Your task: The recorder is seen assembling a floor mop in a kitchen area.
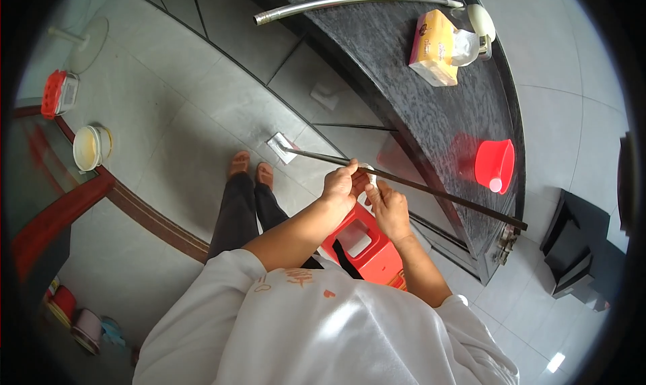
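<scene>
A long, thin dark pole (441,195) slants from the floor up past the counter's edge. At its lower end a small flat white head (281,148) rests on the tiles. My left hand (342,184) is closed around the pole, thumb on top. Just to its right, my right hand (390,210) is closed, pinching a small crumpled white piece (369,175), like tissue or cloth, against the pole beside the left fingers. How far the white piece wraps round the pole is hidden by my fingers. Below my hands is a red plastic container (380,256) with a square opening.
A dark stone counter (431,122) curves along the right. It bears a yellow tissue pack (434,45), a red plastic scoop or cup (494,166) and a metal tube (350,3). White tubs (87,147) stand left by a raised brown edge (155,217); black boxes (572,250) are far right.
</scene>
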A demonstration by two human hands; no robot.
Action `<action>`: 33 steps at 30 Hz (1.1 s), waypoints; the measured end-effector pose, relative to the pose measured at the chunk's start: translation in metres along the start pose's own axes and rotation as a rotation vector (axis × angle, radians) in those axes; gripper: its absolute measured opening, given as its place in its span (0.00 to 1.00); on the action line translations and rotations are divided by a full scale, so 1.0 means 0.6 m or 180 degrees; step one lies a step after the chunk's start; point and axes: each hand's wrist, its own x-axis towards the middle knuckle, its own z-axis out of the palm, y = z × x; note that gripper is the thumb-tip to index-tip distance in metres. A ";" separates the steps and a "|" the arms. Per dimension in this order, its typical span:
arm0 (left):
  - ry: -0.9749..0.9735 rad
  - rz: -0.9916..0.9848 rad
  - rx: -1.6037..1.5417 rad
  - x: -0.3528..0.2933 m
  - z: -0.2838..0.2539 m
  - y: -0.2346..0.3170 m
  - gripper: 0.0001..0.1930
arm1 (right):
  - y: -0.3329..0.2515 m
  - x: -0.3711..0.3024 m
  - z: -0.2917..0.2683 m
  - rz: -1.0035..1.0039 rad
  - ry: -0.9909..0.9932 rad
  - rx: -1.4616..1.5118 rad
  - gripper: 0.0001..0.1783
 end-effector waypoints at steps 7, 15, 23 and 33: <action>-0.0071 -0.0028 -0.0057 -0.002 -0.006 -0.003 0.10 | 0.005 0.010 -0.018 -0.0088 -0.0356 0.0899 0.16; -0.0261 -0.0064 0.0016 -0.005 -0.013 0.004 0.13 | -0.009 0.001 -0.002 -0.0007 0.0009 0.0768 0.15; -0.0196 -0.0194 -0.0014 -0.016 -0.013 0.008 0.11 | -0.007 -0.004 0.019 -0.0264 0.0865 0.0982 0.14; 0.0012 0.4322 0.4540 -0.047 -0.027 0.035 0.23 | -0.035 0.010 -0.007 -0.0894 0.0738 0.0539 0.10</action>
